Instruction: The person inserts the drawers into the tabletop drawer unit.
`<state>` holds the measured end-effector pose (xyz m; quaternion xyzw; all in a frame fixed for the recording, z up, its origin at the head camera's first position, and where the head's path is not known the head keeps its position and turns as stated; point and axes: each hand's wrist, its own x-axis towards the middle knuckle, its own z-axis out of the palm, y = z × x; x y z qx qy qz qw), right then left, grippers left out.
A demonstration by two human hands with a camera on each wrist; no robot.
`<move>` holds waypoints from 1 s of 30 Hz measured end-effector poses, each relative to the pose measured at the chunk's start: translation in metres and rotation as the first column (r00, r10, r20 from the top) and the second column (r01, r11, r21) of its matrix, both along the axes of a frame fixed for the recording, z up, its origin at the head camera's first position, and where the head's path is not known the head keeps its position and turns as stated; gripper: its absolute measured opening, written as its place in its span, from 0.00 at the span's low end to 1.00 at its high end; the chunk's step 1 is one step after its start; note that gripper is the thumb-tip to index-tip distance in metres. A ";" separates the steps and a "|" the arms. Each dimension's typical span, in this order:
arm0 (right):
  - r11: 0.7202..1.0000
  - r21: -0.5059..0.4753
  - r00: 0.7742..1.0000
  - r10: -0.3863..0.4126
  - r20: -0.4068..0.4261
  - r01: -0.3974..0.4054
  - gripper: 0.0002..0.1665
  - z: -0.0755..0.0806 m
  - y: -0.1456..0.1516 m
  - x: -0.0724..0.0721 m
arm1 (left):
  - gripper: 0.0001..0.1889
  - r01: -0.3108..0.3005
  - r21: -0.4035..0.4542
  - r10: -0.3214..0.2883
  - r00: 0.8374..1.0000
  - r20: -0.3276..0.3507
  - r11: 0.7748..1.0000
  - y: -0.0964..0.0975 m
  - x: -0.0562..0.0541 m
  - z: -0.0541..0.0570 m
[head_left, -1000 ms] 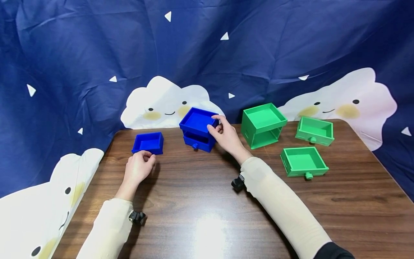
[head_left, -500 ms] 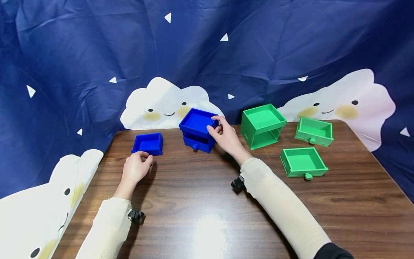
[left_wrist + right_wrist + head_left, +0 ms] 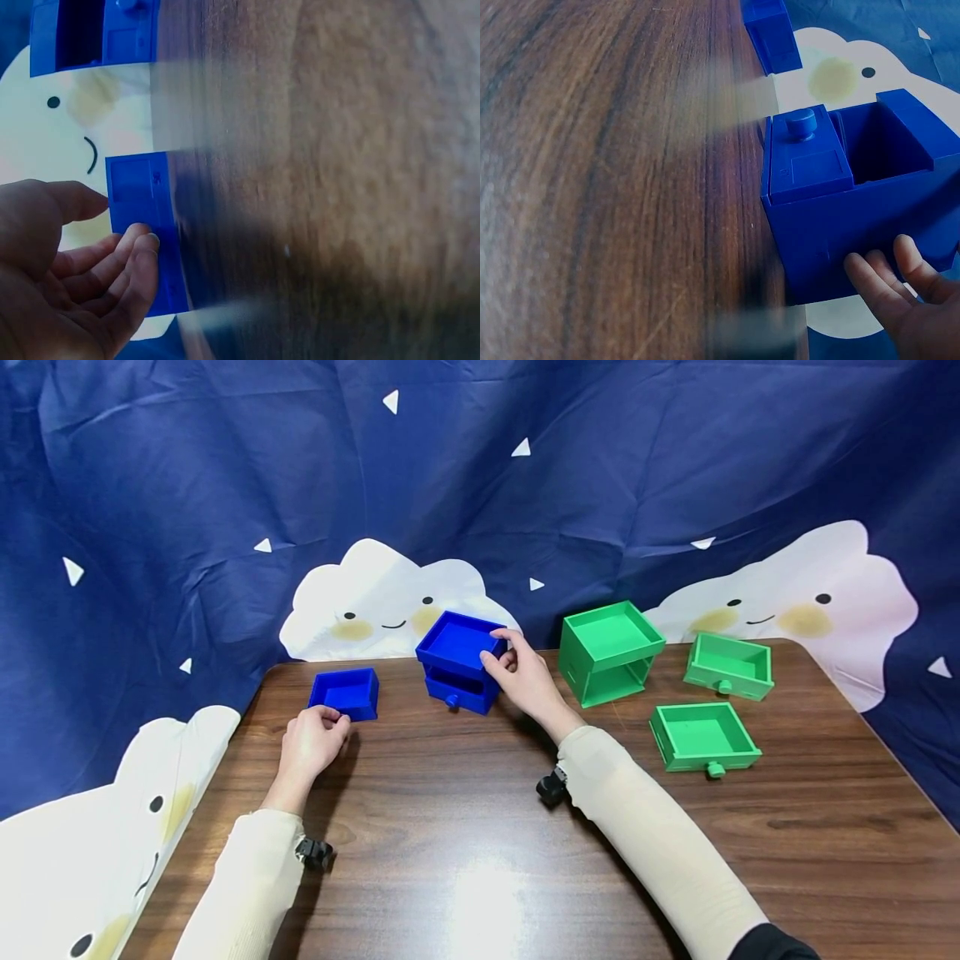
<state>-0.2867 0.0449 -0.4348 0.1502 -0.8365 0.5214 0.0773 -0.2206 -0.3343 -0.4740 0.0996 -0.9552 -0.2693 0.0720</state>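
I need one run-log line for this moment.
left hand: at loose blue drawer; right hand: at side of blue cabinet; lower blue drawer: inside; green drawers: outside green cabinet

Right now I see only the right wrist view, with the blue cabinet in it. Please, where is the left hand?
Observer: The left hand is at the near edge of the small blue box.
Operator: Thank you. And what stands to the right of the blue cabinet?
Observer: A green cabinet stands there.
Operator: Is there something more on the right of this one?
Observer: Yes, a rear green drawer and a front green drawer lie on the table.
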 end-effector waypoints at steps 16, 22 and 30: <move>1.000 -0.012 1.000 0.001 0.009 -0.001 0.28 0.001 0.000 0.001 | 0.21 -0.033 -0.006 0.033 0.998 0.051 0.999 0.029 0.022 0.044; 1.000 -0.008 1.000 0.002 0.008 -0.002 0.28 0.001 -0.001 0.000 | 0.21 -0.044 -0.019 0.044 0.999 0.030 0.999 -0.002 -0.006 0.000; 1.000 -0.001 1.000 -0.002 -0.002 0.002 0.28 -0.001 0.000 0.001 | 0.22 -0.073 -0.048 0.075 0.997 0.036 0.996 -0.025 -0.027 -0.036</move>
